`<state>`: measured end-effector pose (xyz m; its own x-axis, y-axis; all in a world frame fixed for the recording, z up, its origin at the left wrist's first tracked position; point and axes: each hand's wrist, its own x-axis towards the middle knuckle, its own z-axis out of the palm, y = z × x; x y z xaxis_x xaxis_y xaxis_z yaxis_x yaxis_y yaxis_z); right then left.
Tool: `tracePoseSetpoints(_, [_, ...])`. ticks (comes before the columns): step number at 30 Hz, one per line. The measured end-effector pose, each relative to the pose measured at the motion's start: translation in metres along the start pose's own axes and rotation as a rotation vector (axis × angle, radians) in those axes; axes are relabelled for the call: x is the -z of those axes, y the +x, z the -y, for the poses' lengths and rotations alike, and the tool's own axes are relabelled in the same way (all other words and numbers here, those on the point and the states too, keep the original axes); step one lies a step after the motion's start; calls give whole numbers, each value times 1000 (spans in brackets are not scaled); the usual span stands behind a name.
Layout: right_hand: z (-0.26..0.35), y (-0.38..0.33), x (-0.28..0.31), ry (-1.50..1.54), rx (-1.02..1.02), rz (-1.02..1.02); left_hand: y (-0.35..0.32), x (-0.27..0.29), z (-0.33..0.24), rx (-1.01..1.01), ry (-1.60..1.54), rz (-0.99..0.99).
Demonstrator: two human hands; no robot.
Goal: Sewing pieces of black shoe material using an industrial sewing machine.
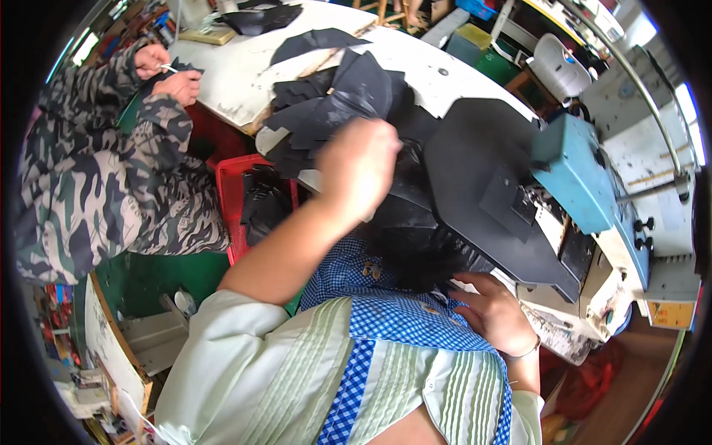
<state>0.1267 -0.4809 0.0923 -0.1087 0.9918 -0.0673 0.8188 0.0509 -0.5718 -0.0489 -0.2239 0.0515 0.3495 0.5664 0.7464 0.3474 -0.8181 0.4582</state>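
My left hand point(360, 167) is raised over the near edge of a loose pile of black cut sheet pieces point(360, 89). It is blurred, its fingers curled in; whatever they may hold is hidden. Low by my lap, my right hand point(497, 311) has thumb and fingers bent at the edge of a smeared black piece point(430, 267), which lies over my blue checked apron point(415, 315). More dark, shiny pieces point(400, 215) rest between my hands. To their right is a sewing machine with a blue-green head point(571, 170) and a broad black plate point(475, 163) reaching toward the pile.
A co-worker in a camouflage top point(111, 193) sits at left, both hands on a small dark piece. Between us stands a red plastic basket point(233, 200) with black pieces inside. The white table point(230, 81) curves across the back. A metal pole point(638, 81) rises behind the machine.
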Motion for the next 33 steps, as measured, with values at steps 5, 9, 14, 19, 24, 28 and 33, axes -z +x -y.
tracePoseSetpoints(5, [-5, -6, -1, -106, -50, -70, -56, -65, -6, 14, -285, 349])
tracePoseSetpoints(9, [-11, -35, 4, -63, -194, -137, -8, -40, 32, 81, -313, 352])
tracePoseSetpoints(14, [3, -21, 6, -2, -181, -110, 23, -56, 161, 408, 549, 104])
tracePoseSetpoints(19, [8, -12, 3, 43, -124, -161, 18, -64, 182, 310, 537, 170])
tracePoseSetpoints(24, [11, -13, 13, -22, -116, -205, 29, -55, 179, 96, 329, -254])
tracePoseSetpoints(28, [13, -8, 18, 26, -98, -201, 39, -34, 213, 278, 533, -75])
tracePoseSetpoints(33, [11, -3, 9, -5, -76, -247, 57, -16, 206, 267, 451, -289])
